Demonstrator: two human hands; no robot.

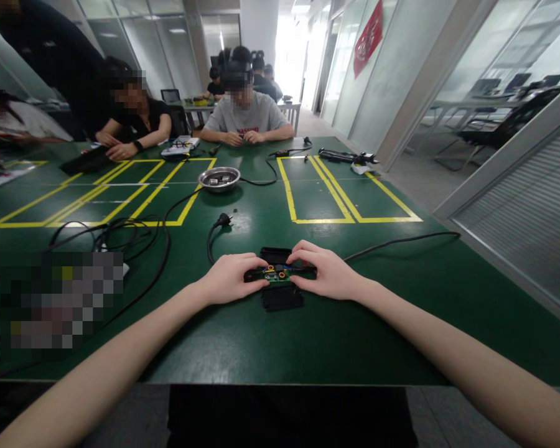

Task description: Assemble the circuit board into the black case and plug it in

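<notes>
A small green circuit board (274, 276) with two copper-wound coils and some coloured wires is held level between my hands, low over the green table. My left hand (231, 278) pinches its left end, thumb in front and fingers behind. At the other end, the thumb and fingers of my right hand (329, 274) close on the board's right side, where dark wires run in. One black plastic case half (282, 298) lies just in front of the board. Another black case piece (274, 254) sits behind it, partly covered by my right fingers.
A black cable (392, 240) extends right; a plug (223, 220) lies behind my left hand. Tangled cables (121, 233) and a blurred-out object (65, 302) are at left. Farther back are a metal bowl (219, 179) of small parts, yellow tape outlines (324, 221) and seated people.
</notes>
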